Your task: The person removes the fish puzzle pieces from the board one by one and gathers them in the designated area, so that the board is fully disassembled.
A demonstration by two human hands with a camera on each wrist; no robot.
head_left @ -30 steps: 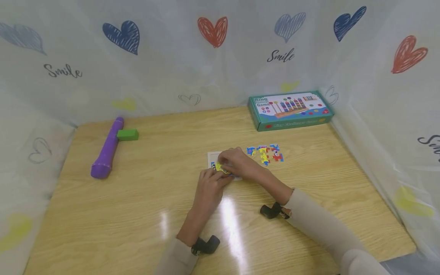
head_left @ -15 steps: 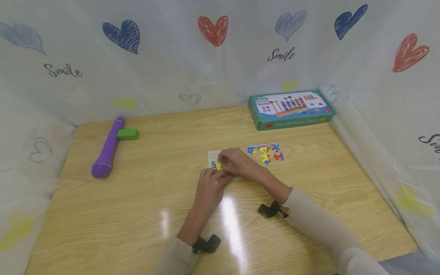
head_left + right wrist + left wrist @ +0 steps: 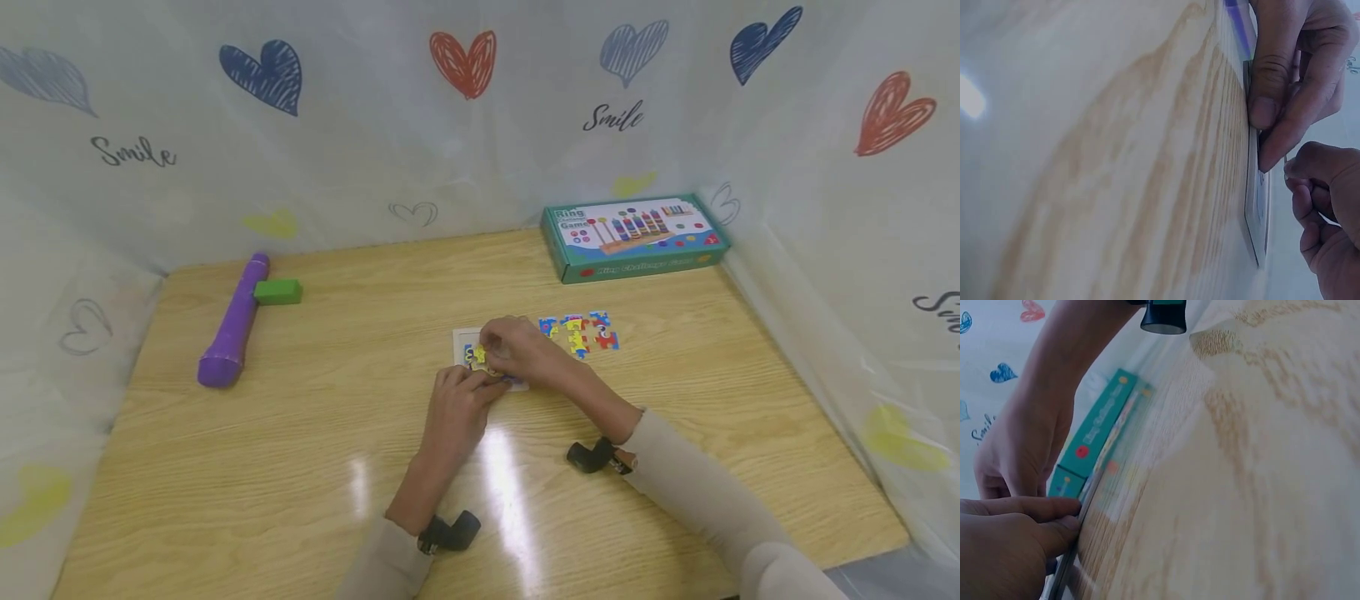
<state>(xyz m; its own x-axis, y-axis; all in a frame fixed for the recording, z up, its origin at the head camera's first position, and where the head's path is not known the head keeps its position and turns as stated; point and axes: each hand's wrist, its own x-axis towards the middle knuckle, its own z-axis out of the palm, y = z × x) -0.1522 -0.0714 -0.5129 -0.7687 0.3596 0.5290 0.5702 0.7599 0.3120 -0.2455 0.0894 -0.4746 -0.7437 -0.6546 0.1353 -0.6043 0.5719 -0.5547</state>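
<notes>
A pale puzzle board [image 3: 459, 340] lies on the table, with blue and yellow puzzle pieces [image 3: 477, 354] in its frame, partly covered by the hands. My left hand [image 3: 459, 408] rests at the board's near edge. In the right wrist view, its thumb and a fairly straight index finger press on the board's edge [image 3: 1254, 212]. My right hand [image 3: 521, 350] is over the board's right part, fingertips bent together. The right wrist view shows that hand [image 3: 1329, 194] pinching a thin puzzle piece [image 3: 1285, 167], seen edge-on; its picture is hidden.
Loose puzzle pieces [image 3: 576, 335] lie right of the board. A green ring game box [image 3: 637, 239] stands at the back right. On the left lies a purple microphone-shaped toy [image 3: 234, 325] against a green block [image 3: 278, 292]. Printed curtains surround the wooden table [image 3: 300, 467].
My right hand has shifted slightly up and away from my left hand, showing more of the yellow piece area on the board. The left hand stays in place.
</notes>
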